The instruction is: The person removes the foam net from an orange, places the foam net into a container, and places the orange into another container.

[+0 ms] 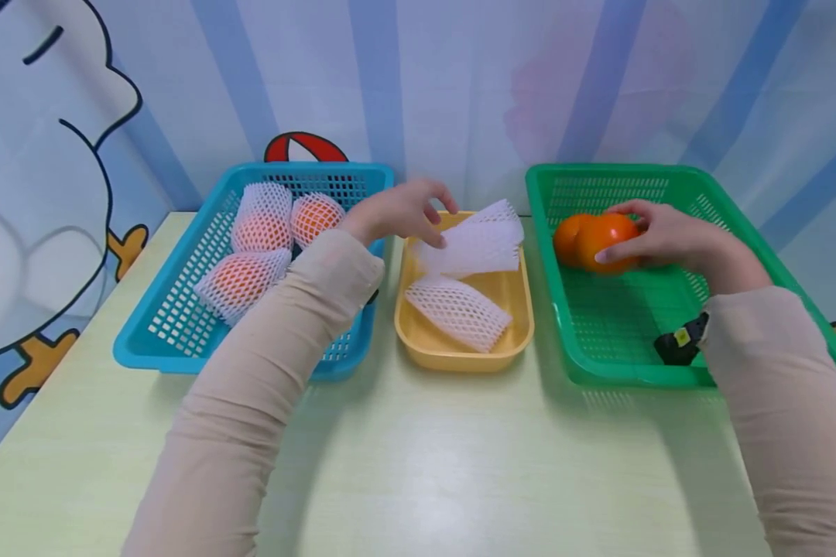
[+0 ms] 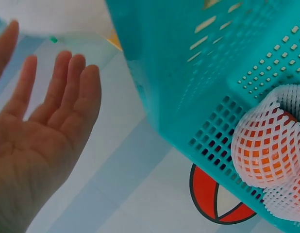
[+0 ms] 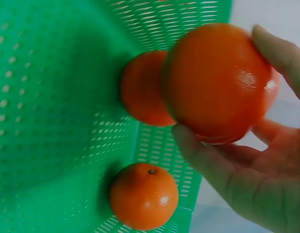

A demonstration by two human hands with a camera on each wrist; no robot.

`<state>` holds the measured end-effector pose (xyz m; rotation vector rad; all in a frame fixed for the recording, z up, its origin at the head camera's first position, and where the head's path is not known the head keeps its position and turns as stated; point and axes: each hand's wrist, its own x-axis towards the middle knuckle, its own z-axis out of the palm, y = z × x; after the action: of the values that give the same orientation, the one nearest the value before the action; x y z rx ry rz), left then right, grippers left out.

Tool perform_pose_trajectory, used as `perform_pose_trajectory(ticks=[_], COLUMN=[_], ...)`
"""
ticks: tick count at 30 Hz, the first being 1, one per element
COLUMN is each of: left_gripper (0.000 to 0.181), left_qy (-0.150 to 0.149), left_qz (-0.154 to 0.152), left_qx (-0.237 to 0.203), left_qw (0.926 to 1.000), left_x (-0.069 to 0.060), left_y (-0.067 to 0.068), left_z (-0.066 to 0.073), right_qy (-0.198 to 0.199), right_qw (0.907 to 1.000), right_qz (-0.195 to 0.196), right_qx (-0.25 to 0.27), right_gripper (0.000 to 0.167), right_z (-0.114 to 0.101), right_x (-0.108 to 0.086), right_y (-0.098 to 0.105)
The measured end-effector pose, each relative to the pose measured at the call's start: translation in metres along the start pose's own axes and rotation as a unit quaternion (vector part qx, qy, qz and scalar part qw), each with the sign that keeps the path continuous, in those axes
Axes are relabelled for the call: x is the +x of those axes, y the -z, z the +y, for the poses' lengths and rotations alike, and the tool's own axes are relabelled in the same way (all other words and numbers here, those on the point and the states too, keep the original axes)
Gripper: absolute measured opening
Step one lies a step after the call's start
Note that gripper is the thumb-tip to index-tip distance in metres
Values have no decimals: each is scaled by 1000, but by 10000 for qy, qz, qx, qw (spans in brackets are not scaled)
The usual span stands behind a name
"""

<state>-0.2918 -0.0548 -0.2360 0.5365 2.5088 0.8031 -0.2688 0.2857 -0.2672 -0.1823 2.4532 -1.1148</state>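
Note:
My left hand [image 1: 407, 209] is over the yellow tray [image 1: 412, 333], its fingers apart and holding nothing. Just beside its fingertips is a blurred white foam net sleeve [image 1: 477, 244], and another foam sleeve [image 1: 458, 311] lies flat in the tray. The palm of the left hand [image 2: 43, 126] shows bare in the left wrist view. My right hand [image 1: 662, 232] grips an orange [image 3: 215, 82] between thumb and fingers, inside the green basket [image 1: 571, 360]. Two more oranges sit there in the right wrist view: one behind the held orange [image 3: 145, 90], one lower down [image 3: 144, 196].
On the left stands a blue basket [image 1: 160, 361] with oranges in foam net sleeves [image 1: 244, 282]. The yellow tray sits between the two baskets on the pale table [image 1: 460, 456]. A striped, cartoon-printed cloth [image 1: 446, 93] hangs behind. A black wrist device [image 1: 679, 344] is by the right sleeve.

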Motion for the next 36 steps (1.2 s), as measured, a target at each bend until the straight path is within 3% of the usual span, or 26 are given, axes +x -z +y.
perform_pose_trajectory(ticks=[4, 8, 19, 28, 36], left_gripper=[50, 49, 43, 42, 39], left_qy=[96, 145, 187, 258, -28], left_qz=[-630, -837, -718, -664, -499], left_qx=[111, 194, 249, 236, 154], left_qw=[9979, 9962, 9969, 9972, 9986], left_x=[-1, -2, -7, -8, -12], left_y=[0, 0, 1, 1, 5], left_z=[3, 5, 0, -4, -13], right_qy=[-120, -234, -276, -226, -115], right_qw=[9984, 9953, 9849, 9857, 9885], right_qz=[-324, -530, -1040, -1031, -914], right_qx=[-447, -779, -1358, -1315, -1195], right_gripper=[78, 80, 83, 86, 82], right_z=[5, 7, 7, 4, 5], right_x=[3, 6, 13, 15, 13], right_y=[-6, -11, -19, -23, -19])
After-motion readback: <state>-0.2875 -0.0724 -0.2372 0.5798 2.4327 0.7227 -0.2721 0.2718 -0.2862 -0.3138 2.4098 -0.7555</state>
